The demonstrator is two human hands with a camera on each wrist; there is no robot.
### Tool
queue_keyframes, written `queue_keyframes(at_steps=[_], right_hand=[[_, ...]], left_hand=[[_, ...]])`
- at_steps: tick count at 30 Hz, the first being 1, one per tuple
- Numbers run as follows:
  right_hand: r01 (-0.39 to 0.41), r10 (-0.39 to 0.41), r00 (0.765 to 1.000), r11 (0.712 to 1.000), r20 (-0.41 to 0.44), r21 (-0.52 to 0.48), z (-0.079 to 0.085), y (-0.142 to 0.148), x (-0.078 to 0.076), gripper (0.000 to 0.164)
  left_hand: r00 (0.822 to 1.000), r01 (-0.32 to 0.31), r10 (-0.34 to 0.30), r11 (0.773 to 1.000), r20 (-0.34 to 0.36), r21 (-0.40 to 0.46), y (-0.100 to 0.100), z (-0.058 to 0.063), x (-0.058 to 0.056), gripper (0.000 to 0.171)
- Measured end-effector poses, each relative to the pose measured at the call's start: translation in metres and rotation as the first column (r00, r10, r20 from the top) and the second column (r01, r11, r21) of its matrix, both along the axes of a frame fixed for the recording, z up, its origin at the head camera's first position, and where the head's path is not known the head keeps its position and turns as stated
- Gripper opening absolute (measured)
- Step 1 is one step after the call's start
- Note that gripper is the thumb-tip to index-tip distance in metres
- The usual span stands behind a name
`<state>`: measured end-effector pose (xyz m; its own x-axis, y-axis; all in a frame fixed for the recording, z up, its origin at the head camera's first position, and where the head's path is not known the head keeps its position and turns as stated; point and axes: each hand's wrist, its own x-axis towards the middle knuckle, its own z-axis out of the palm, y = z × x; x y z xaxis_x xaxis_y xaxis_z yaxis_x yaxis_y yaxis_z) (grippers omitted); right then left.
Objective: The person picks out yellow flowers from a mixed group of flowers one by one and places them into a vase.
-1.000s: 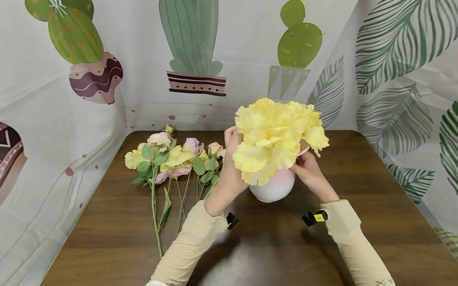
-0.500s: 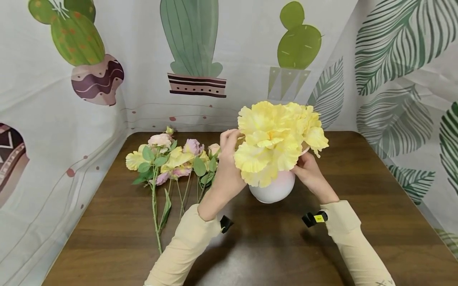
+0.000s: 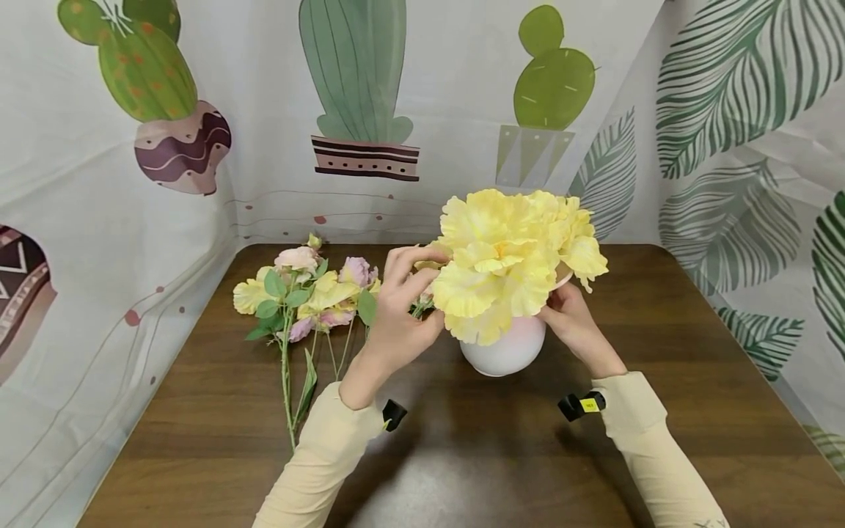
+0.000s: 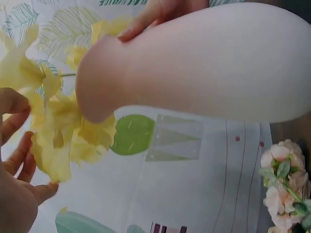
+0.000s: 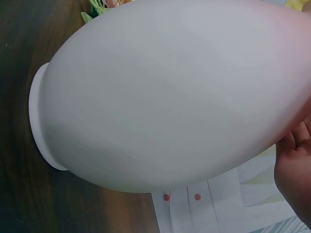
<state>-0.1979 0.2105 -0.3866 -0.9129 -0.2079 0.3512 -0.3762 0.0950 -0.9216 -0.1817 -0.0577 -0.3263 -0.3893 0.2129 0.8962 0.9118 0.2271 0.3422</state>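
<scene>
Vase (image 3: 503, 352) upright on counter (image 3: 686, 440), toward far edge, yellow flowers (image 3: 498, 271) at its mouth. Right hand (image 3: 577, 323) clamped on vase neck; left hand (image 3: 398, 315) fingers apart, tips touching petals. Loose flowers (image 3: 332, 291) near far-left corner.

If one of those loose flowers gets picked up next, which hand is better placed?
Probably the left hand: it is nearer the loose flowers, lightly curved beside the big yellow blooms. The right hand is farther away and grips the vase near its rim.
</scene>
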Motion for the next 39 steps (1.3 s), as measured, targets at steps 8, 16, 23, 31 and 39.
queue_keyframes(at_steps=[8, 16, 23, 31, 39], right_hand=[[-0.012, 0.012, 1.0, 1.0, -0.011, 0.002, 0.003, -0.001, -0.001, 0.048], [-0.026, 0.026, 0.999, 0.999, -0.018, -0.026, 0.004, -0.001, -0.003, 0.05], [-0.013, 0.013, 1.0, 1.0, -0.005, 0.0, 0.004, 0.0, -0.002, 0.048], [0.006, -0.006, 1.0, 1.0, -0.009, 0.001, 0.004, -0.001, 0.0, 0.048], [0.001, -0.001, 1.0, 1.0, 0.013, 0.004, 0.001, -0.001, 0.001, 0.047]], left_hand=[[0.99, -0.139, 0.139, 0.987, 0.002, 0.084, -0.022, 0.004, -0.007, 0.012], [0.915, -0.333, 0.324, 0.943, 0.238, -0.004, -0.054, 0.001, -0.012, 0.012], [0.755, -0.484, 0.477, 0.868, 0.45, -0.107, -0.076, -0.002, -0.013, 0.015], [0.458, -0.525, 0.655, 0.745, 0.602, -0.411, -0.107, -0.014, -0.015, 0.024], [0.277, -0.372, 0.709, 0.702, 0.649, -0.608, -0.133, -0.024, -0.02, 0.025]])
